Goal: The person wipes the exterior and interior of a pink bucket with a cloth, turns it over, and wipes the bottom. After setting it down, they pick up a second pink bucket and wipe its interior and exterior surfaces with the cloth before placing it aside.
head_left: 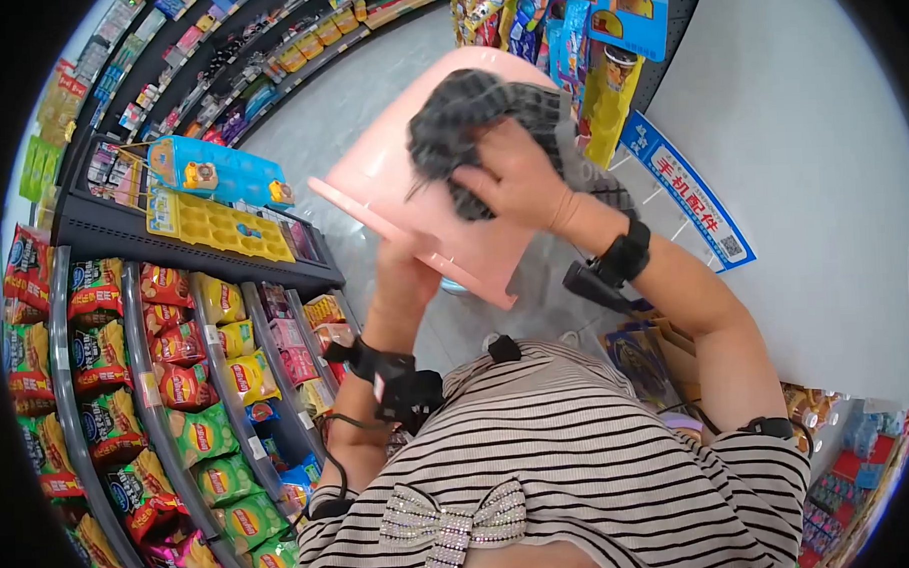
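A pink plastic stool (370, 162) is held up in front of me, tilted so its rimmed edge slants toward me. My left hand (406, 276) is closed on that lower rim, its fingers partly hidden behind the plastic. Against the stool's upper side, my right hand (519, 177) presses a dark checked cloth (459, 114), its fingers bent over the bunched fabric. The cloth is slightly blurred and drapes past the stool's right side. Dark straps with small devices sit on both wrists.
Sloping racks of chip bags (226, 477) run along my left. Above them, a blue plastic tray (240, 171) and a yellow tray (217, 224) lie on a dark shelf. Hanging snack packets (608, 93) and a blue-and-white sign (687, 191) are at right, beside a white panel (801, 172).
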### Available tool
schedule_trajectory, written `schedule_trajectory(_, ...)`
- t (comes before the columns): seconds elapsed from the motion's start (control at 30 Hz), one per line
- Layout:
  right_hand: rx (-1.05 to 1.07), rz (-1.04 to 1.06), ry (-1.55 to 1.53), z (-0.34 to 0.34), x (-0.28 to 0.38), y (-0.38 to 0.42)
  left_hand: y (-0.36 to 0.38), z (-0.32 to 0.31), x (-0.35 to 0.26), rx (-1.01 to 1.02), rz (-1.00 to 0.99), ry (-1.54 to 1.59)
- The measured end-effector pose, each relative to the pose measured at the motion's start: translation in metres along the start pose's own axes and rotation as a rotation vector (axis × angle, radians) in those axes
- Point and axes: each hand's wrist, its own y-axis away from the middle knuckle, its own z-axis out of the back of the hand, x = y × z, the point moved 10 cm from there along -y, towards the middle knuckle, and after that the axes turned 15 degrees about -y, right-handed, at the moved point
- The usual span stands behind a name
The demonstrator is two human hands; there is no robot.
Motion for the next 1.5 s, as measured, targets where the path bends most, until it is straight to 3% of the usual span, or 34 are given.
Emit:
schedule_trajectory(0.07, 0.020, -0.192, 0.091, 0.013, -0.047, 0.003, 0.008, -0.014, 0.005, 0.104, 0.043, -0.197)
schedule_trajectory(0.13, -0.070, -0.664, 0.065, 0.031, -0.085, 0.020, 0.013, -0.017, 0.015, 0.253, 0.081, -0.441)
schedule_trajectory(0.17, -0.182, -0.624, 0.006, 0.034, -0.088, 0.027, 0.016, -0.017, 0.015, 0.267, 0.076, -0.533)
schedule_trajectory(0.27, -0.087, -0.412, -0.185, 0.002, -0.041, 0.028, 0.017, -0.010, 0.022, 0.276, 0.151, -0.605)
schedule_trajectory(0.33, 0.099, -0.141, -0.103, -0.027, 0.018, 0.023, 0.018, -0.008, 0.034, 0.324, 0.181, -0.661)
schedule_trajectory(0.37, 0.125, -0.127, -0.186, -0.036, 0.031, 0.020, 0.018, -0.008, 0.039, 0.351, 0.196, -0.689)
schedule_trajectory(0.47, 0.237, -0.278, -0.058, -0.044, 0.014, 0.013, 0.035, -0.006, 0.060, 0.395, 0.341, -0.733)
schedule_trajectory(0.5, 0.190, -0.355, 0.005, -0.039, -0.003, 0.006, 0.041, -0.028, 0.050, 0.495, 0.228, -0.750)
schedule_trajectory(0.57, 0.141, -0.576, -0.011, -0.023, -0.053, -0.003, 0.051, -0.032, 0.048, 0.501, 0.273, -0.837)
schedule_trajectory(0.63, 0.143, -0.615, 0.008, -0.002, -0.098, 0.000, 0.055, -0.015, 0.058, 0.475, 0.409, -0.891)
schedule_trajectory(0.67, 0.185, -0.665, 0.090, 0.008, -0.121, 0.012, 0.050, -0.012, 0.050, 0.403, 0.342, -0.737)
schedule_trajectory(0.7, 0.291, -0.874, 0.227, 0.022, -0.143, 0.032, 0.048, -0.007, 0.041, 0.329, 0.273, -0.583)
schedule_trajectory(0.8, 0.418, -1.009, 0.255, 0.051, -0.184, 0.089, 0.052, -0.003, 0.029, 0.176, 0.228, -0.261)
schedule_trajectory(0.9, 0.033, -1.309, -0.029, 0.084, -0.169, 0.140, 0.052, 0.005, 0.031, 0.135, 0.249, -0.229)
schedule_trajectory(0.97, -0.187, -1.371, -0.198, 0.092, -0.158, 0.160, 0.049, 0.005, 0.032, 0.161, 0.228, -0.300)
schedule_trajectory(1.03, -0.392, -1.291, -0.231, 0.098, -0.143, 0.165, 0.039, 0.004, 0.026, 0.113, 0.211, -0.239)
schedule_trajectory(1.27, -0.649, -0.672, 0.475, 0.089, -0.079, 0.166, 0.016, -0.009, 0.003, 0.066, 0.094, -0.155)
schedule_trajectory(1.33, -0.676, -0.634, 0.510, 0.085, -0.073, 0.169, 0.009, -0.008, -0.004, 0.031, 0.067, -0.126)
schedule_trajectory(1.37, -0.686, -0.617, 0.526, 0.081, -0.070, 0.171, 0.008, -0.004, -0.006, 0.010, 0.065, -0.107)
schedule_trajectory(1.47, -0.611, -0.845, 0.014, 0.059, -0.099, 0.197, 0.000, 0.010, -0.015, -0.054, 0.009, -0.061)
schedule_trajectory(1.5, -0.355, -1.085, 0.002, 0.035, -0.114, 0.218, -0.002, 0.015, -0.020, -0.079, -0.020, -0.045)
